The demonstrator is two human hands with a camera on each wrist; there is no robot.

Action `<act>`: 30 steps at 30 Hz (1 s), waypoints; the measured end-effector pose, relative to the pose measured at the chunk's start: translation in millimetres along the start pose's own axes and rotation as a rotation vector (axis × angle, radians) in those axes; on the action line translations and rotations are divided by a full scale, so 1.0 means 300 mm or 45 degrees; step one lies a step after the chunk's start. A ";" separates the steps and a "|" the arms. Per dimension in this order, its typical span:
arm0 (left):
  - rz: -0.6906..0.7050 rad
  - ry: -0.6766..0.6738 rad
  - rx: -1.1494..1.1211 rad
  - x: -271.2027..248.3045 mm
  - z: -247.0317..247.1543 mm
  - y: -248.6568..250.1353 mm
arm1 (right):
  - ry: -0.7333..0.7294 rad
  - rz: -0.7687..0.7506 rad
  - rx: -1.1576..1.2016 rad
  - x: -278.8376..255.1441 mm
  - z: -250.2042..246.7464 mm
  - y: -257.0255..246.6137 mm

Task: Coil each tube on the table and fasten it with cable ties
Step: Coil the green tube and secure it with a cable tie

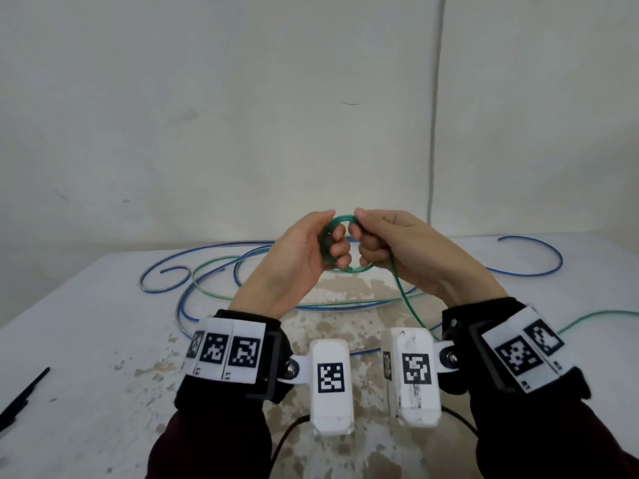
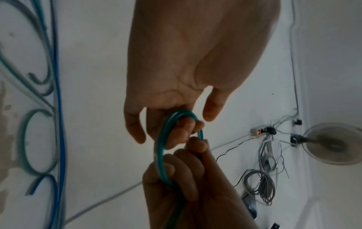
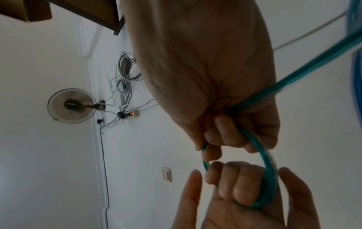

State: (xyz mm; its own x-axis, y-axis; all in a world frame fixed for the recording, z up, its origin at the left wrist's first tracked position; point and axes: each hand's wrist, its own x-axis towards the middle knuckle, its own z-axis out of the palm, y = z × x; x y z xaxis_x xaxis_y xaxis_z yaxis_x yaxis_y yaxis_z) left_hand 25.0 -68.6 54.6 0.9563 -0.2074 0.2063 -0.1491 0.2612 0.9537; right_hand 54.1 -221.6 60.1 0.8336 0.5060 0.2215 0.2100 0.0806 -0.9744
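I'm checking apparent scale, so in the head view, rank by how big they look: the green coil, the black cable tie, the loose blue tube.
1. blue tube, sprawling widest across the table
2. black cable tie, though partly cut off
3. green coil, only slightly smaller

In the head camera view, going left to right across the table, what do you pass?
Black cable ties → curled blue tube end → left hand → green coil → right hand → far blue tube end.

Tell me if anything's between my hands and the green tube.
Nothing visible. Both the left hand and the right hand already grip the green tube at its small coil, held above the table. The blue tube lies on the table, apart.
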 end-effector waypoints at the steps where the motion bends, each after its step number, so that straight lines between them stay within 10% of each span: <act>1: 0.005 -0.003 0.040 -0.001 0.000 -0.001 | -0.013 0.001 -0.045 0.000 0.004 0.002; 9: 0.113 0.105 -0.278 0.021 -0.001 -0.017 | 0.094 -0.037 0.070 0.002 0.013 -0.002; 30: 0.196 0.007 0.020 0.008 0.005 -0.025 | 0.146 -0.066 -0.061 0.002 0.019 0.001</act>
State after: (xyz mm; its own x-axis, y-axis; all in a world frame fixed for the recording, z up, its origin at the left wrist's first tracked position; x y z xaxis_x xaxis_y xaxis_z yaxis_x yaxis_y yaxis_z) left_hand 28.1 -72.6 48.2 0.9231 -0.1605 0.3494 -0.2982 0.2745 0.9142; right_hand 51.8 -216.2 59.7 0.8733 0.4005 0.2774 0.2764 0.0615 -0.9591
